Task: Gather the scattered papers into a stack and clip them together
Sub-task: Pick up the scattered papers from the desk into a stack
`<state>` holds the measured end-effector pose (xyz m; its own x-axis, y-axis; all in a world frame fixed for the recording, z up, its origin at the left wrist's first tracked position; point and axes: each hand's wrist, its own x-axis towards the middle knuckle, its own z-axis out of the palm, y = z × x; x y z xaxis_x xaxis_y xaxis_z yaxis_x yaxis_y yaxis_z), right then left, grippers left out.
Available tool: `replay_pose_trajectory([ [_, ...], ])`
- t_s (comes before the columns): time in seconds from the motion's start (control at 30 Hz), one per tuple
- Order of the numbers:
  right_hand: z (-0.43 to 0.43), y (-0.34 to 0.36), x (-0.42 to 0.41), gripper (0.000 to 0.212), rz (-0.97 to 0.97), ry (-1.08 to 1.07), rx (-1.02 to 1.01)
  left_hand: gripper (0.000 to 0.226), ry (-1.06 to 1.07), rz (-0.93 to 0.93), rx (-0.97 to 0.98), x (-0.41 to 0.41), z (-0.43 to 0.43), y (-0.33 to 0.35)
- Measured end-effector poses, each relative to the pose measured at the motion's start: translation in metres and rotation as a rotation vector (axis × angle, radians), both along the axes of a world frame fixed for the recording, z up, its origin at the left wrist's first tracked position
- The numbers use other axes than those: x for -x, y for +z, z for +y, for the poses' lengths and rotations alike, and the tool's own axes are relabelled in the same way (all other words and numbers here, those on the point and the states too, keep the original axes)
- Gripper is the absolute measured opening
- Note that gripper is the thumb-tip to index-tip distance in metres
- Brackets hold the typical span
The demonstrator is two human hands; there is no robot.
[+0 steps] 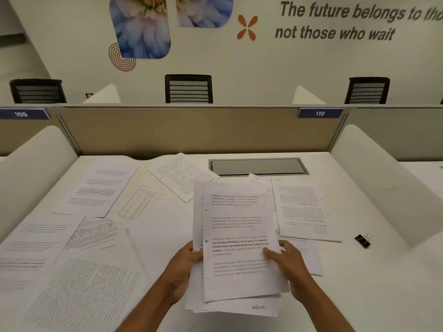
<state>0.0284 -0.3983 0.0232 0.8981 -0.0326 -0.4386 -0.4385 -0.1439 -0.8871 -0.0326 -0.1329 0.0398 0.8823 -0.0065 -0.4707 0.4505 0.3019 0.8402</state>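
An uneven stack of printed papers is lifted above the white desk, its sheets fanned out at the bottom. My left hand grips the stack's left edge. My right hand holds the right edge, thumb on the top sheet. Several loose sheets lie scattered on the desk: one at the far left, one at the back middle, a densely printed one at the near left, and a small pile at the right. A black binder clip lies on the desk to the right.
A beige partition closes off the back of the desk, with white side dividers left and right. A grey cable hatch is set into the desk at the back. Black chairs stand beyond the partition.
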Motion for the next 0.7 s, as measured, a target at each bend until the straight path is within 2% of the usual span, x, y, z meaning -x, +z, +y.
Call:
replay_pose_trajectory([
  [0.2,-0.033,-0.004,-0.027,0.032,0.024,0.119,-0.047,0.029,0.084,0.038,-0.083,-0.026,-0.043,-0.004],
  [0.3,-0.05,-0.008,-0.043,0.028,-0.014,0.121,-0.038,0.043,0.206,0.145,0.087,-0.045,-0.055,-0.008],
  [0.37,-0.057,-0.011,-0.053,0.027,-0.037,0.137,-0.013,0.045,0.184,0.177,0.173,-0.055,-0.062,-0.01],
  [0.4,-0.059,-0.012,-0.056,0.027,-0.046,0.151,-0.008,0.042,0.163,0.165,0.166,-0.059,-0.066,-0.013],
  [0.53,-0.067,-0.016,-0.075,0.019,-0.057,0.169,-0.023,0.038,0.177,0.129,-0.061,-0.078,-0.086,-0.024],
  [0.6,-0.08,-0.022,-0.089,0.02,-0.092,0.054,0.102,0.039,0.217,0.123,-0.094,-0.089,-0.091,-0.027],
  [0.7,-0.116,-0.041,-0.114,0.039,-0.145,-0.17,0.453,0.036,0.286,0.102,-0.104,-0.1,-0.091,-0.03],
])
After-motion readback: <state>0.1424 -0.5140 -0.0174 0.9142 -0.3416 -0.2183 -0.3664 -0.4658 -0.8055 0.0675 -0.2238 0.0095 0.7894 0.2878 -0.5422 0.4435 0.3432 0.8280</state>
